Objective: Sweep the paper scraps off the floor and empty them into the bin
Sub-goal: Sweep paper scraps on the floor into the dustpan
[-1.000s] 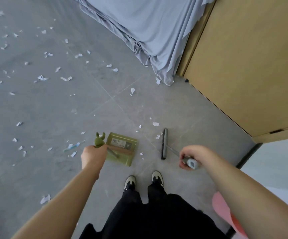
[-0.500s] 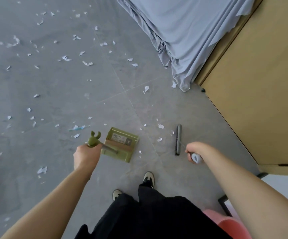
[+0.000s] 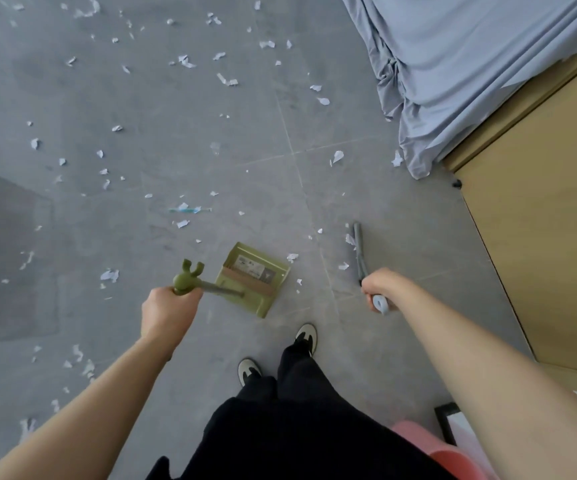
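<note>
Since a moment ago, one foot has stepped ahead of the other, and the broom head (image 3: pixel 359 251) sits a little further up the frame, now touching a scrap by its upper end. Left hand (image 3: pixel 167 313), at lower left of centre, grips the green dustpan handle (image 3: pixel 190 278) with fingers curled round it; the green dustpan (image 3: pixel 254 284) lies on the grey floor (image 3: pixel 176 109) at frame centre, its open mouth toward the upper left. Right hand (image 3: pixel 382 285), right of centre, is wrapped round the pale grip of the broom, whose thin dark head stands nearly upright in the frame, just right of the pan. Paper scraps (image 3: pixel 226 79) lie scattered over the upper and left parts of the frame, a few between pan and broom. Grey cloth (image 3: pixel 470 64) drapes down at upper right beside a tan wooden panel (image 3: pixel 539 220). Something pink (image 3: pixel 446 455) shows at the lower right edge, partly hidden by the right arm; whether it is the bin cannot be told.
</note>
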{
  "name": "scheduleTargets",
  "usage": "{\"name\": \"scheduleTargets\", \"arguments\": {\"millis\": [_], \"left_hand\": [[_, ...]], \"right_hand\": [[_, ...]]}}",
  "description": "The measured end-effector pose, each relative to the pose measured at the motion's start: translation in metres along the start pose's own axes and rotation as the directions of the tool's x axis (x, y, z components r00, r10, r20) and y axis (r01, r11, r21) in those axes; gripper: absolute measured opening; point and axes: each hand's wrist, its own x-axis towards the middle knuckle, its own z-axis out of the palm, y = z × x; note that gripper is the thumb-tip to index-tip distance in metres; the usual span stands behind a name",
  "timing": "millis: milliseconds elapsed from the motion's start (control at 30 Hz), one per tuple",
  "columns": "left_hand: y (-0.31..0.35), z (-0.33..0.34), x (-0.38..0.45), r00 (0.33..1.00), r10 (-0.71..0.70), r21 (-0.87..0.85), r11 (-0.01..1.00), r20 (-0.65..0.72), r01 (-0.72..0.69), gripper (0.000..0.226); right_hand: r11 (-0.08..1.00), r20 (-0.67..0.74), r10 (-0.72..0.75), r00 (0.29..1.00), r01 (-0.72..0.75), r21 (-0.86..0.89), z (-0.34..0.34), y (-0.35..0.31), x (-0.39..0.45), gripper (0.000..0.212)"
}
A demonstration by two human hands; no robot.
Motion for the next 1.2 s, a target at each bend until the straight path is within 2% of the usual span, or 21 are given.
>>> {"name": "scheduleTargets", "arguments": {"millis": [133, 233, 333, 467, 600, 800, 967, 1033, 1200], "left_hand": [[-0.021, -0.018, -0.001, 1.0, 0.004, 0.036, 0.999, 0.003, -0.005, 0.026], [-0.038, -0.035, 0.0, 1.0, 0.014, 0.051, 0.999, 0.015, -0.015, 0.027], [-0.053, -0.049, 0.0, 1.0, 0.024, 0.068, 0.997, 0.018, -0.025, 0.03], [-0.073, -0.066, 0.001, 1.0, 0.02, 0.081, 0.996, 0.015, -0.022, 0.031], [-0.092, -0.077, 0.004, 1.0, -0.001, 0.082, 0.997, 0.014, 0.0, 0.029], [-0.113, -0.09, 0.004, 1.0, -0.023, 0.073, 0.997, 0.016, 0.021, 0.032], [-0.122, -0.097, 0.004, 0.999, -0.019, 0.075, 0.997, 0.029, 0.016, 0.032], [-0.124, -0.098, 0.004, 0.999, -0.021, 0.068, 0.998, 0.028, 0.019, 0.03], [-0.121, -0.095, 0.006, 0.999, -0.018, 0.059, 0.998, 0.043, 0.015, 0.03]], "right_hand": [[0.997, 0.006, -0.069, 0.998, 0.068, 0.044, 0.025, -0.011, -0.016, 0.021], [0.993, 0.037, -0.102, 0.994, 0.104, -0.059, 0.054, -0.024, -0.033, 0.022], [0.984, 0.023, -0.029, 0.999, 0.032, -0.175, 0.081, -0.033, -0.045, 0.018], [0.999, 0.034, 0.041, 0.999, -0.042, 0.029, 0.096, -0.037, -0.052, 0.015], [0.993, 0.029, 0.087, 0.996, -0.089, 0.081, 0.105, -0.031, -0.062, 0.012], [0.991, 0.04, -0.081, 0.996, 0.076, 0.111, 0.14, -0.02, -0.077, 0.025], [0.973, 0.136, 0.03, 0.99, -0.06, 0.222, 0.167, -0.031, -0.079, 0.023], [0.916, 0.184, 0.118, 0.976, -0.179, 0.36, 0.174, -0.04, -0.082, 0.018], [0.751, 0.28, 0.053, 0.958, -0.223, 0.621, 0.172, -0.055, -0.09, 0.013]]}}
